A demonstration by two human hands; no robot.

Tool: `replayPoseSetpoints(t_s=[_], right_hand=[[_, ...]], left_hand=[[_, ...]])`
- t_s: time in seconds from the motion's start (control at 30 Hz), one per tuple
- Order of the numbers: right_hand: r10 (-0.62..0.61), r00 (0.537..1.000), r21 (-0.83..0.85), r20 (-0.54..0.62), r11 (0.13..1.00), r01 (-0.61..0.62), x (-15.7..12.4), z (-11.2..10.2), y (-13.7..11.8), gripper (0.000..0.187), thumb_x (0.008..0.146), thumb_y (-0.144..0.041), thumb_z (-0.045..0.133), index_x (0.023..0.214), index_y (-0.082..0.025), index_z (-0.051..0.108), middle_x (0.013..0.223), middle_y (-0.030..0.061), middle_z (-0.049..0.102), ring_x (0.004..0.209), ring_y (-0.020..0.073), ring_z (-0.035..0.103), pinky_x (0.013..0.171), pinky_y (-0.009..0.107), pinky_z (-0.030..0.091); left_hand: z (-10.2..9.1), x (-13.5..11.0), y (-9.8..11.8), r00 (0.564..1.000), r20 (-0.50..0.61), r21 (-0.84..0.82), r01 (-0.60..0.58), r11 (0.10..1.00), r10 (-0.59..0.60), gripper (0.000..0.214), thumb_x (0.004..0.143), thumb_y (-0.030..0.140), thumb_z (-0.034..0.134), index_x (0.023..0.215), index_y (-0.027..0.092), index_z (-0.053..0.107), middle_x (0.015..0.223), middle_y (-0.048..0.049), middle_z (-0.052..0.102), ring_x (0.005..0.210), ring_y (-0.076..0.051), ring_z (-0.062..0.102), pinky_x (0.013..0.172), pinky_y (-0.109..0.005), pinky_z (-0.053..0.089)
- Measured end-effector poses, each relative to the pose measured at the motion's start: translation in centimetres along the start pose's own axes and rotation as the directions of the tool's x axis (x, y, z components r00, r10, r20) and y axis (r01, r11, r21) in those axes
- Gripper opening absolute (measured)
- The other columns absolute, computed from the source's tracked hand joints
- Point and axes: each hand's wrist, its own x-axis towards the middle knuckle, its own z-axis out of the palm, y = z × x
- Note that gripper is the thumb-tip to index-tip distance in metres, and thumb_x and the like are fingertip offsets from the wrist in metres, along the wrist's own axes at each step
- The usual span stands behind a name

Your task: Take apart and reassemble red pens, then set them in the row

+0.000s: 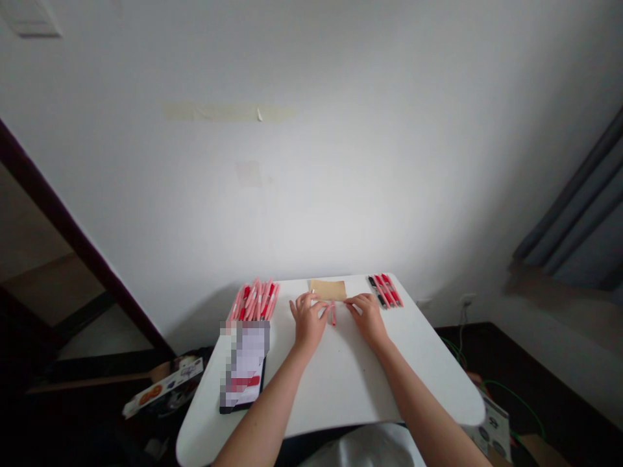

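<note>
My left hand [310, 319] is at the lower left corner of a small brown rectangle of paper or card [329, 289], its thumb and fingers bent towards each other. My right hand [367, 316] is by the lower right corner, thumb and fingertips drawn together. What either hand pinches is too small to make out. Between the hands a short pink and red pen-like piece [333, 314] lies on the white table [341, 376], pointing towards me.
A pile of pink and red pens [254, 299] lies at the table's back left. Several red, pink and black pens [385, 291] lie in a row at the back right. A tablet or phone, partly blurred [246, 366], lies at the left. The wall [311, 214] rises behind the table.
</note>
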Motion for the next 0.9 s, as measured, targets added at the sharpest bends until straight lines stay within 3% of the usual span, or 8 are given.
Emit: replayPoseSetpoints(t_s=[0.6, 0.9], right_hand=[[-0.01, 1.0, -0.016, 0.021, 1.0, 0.01, -0.1, -0.3, -0.8, 0.019, 0.089, -0.031, 0.052, 0.092, -0.026, 0.071, 0.089, 0.0053, 0.069, 0.092, 0.0221, 0.053, 0.084, 0.037, 0.038], [-0.069, 0.993, -0.034, 0.094, 0.997, 0.073, -0.2, 0.0, -0.9, 0.019, 0.088, -0.031, 0.054, 0.096, -0.028, 0.071, 0.09, 0.0048, 0.069, 0.093, 0.021, 0.054, 0.086, 0.037, 0.037]], left_hand=[[-0.2, -0.3, 0.4, 0.999, 0.038, -0.02, -0.001, 1.0, 0.002, 0.011, 0.079, 0.032, 0.063, 0.086, 0.032, 0.072, 0.111, -0.0031, 0.059, 0.118, -0.023, 0.042, 0.11, -0.058, 0.018], [0.1, -0.2, 0.2, 0.998, 0.046, -0.03, -0.048, 0.998, 0.049, 0.01, 0.079, 0.029, 0.063, 0.083, 0.032, 0.072, 0.112, -0.0018, 0.06, 0.12, -0.023, 0.042, 0.11, -0.054, 0.019]])
